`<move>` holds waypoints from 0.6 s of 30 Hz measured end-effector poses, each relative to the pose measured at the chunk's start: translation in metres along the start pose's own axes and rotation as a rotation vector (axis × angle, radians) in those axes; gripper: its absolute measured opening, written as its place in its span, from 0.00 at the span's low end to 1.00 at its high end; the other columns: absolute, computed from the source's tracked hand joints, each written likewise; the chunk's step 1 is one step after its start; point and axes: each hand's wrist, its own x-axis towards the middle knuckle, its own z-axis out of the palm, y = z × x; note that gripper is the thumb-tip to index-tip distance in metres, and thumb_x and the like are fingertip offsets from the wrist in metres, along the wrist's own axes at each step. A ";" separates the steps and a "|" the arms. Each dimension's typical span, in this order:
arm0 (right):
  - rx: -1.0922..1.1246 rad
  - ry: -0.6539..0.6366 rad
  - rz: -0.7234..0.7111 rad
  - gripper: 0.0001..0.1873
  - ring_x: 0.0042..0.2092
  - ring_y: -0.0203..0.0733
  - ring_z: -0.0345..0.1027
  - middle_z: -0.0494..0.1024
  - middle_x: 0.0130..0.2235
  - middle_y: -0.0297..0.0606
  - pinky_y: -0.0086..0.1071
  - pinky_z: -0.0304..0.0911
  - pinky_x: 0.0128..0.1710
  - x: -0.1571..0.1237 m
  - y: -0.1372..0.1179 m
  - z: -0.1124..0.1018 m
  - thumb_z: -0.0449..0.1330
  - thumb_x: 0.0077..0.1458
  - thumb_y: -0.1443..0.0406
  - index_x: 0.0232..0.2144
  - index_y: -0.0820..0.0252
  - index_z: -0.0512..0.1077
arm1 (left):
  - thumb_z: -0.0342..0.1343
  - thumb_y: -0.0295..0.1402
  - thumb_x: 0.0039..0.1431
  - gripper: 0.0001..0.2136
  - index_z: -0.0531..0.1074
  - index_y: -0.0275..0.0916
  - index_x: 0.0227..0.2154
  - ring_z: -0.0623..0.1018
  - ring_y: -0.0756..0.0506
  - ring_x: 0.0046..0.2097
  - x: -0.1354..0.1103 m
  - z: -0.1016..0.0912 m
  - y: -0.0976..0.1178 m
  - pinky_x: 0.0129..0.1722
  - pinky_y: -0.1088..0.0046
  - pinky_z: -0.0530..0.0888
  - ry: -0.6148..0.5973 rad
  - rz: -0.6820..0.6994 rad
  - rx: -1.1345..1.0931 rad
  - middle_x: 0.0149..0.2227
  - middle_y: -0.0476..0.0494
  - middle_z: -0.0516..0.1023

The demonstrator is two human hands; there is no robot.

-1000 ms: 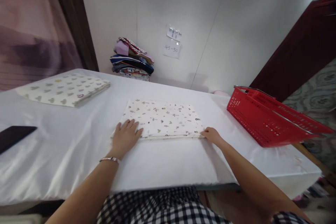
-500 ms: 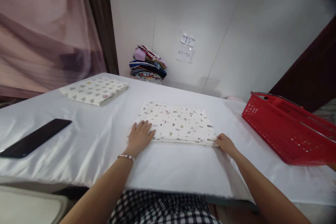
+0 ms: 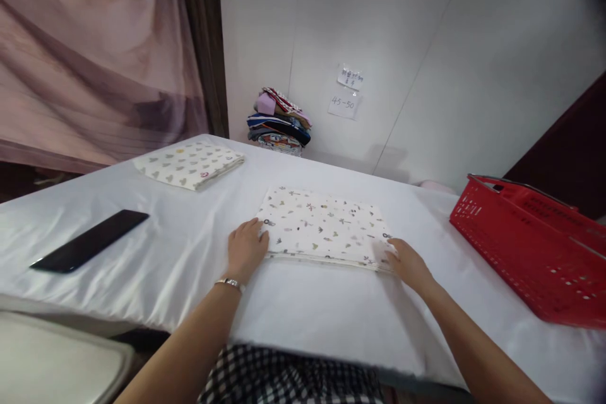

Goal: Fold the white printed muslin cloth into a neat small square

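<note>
A folded white cloth with small printed figures lies flat in front of me, its layered edge facing my body. My left hand, with a bracelet at the wrist, rests at the cloth's left edge with its thumb apart from the fingers. At the near right corner, my right hand touches the cloth with thumb and fingertips apart. Both hands appear open, though parts of the fingers are hard to make out. Farther left lies a second folded cloth, cream with grey shapes, touched by neither hand.
The white-covered table carries a dark flat slab on the left and a red perforated basket on the right. A stack of folded fabrics stands by the wall at the back. Paper signs hang above.
My right hand has loosened its pinch at the corner and shifted slightly up along the right edge. My left hand has slid off the cloth's top to its left edge. The view has turned slightly left.
</note>
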 end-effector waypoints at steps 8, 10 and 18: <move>0.103 -0.252 -0.180 0.31 0.66 0.44 0.35 0.47 0.65 0.39 0.43 0.35 0.62 0.002 -0.040 0.028 0.41 0.60 0.53 0.61 0.60 0.55 | 0.42 0.39 0.58 0.24 0.63 0.32 0.54 0.68 0.38 0.54 0.001 -0.004 -0.003 0.52 0.61 0.65 -0.058 -0.126 -0.042 0.55 0.36 0.68; 0.121 -0.274 -0.147 0.31 0.66 0.43 0.33 0.45 0.65 0.38 0.43 0.33 0.63 0.004 -0.043 0.027 0.40 0.60 0.52 0.61 0.59 0.55 | 0.42 0.40 0.58 0.24 0.64 0.31 0.54 0.69 0.38 0.54 0.003 -0.005 -0.006 0.51 0.62 0.66 -0.062 -0.166 -0.085 0.53 0.35 0.70; 0.220 -0.233 -0.200 0.31 0.66 0.39 0.29 0.41 0.66 0.37 0.39 0.28 0.63 0.038 -0.108 0.020 0.38 0.61 0.54 0.63 0.61 0.49 | 0.44 0.46 0.55 0.27 0.63 0.35 0.54 0.71 0.36 0.52 0.034 -0.015 -0.016 0.46 0.60 0.68 -0.279 -0.319 -0.131 0.51 0.34 0.71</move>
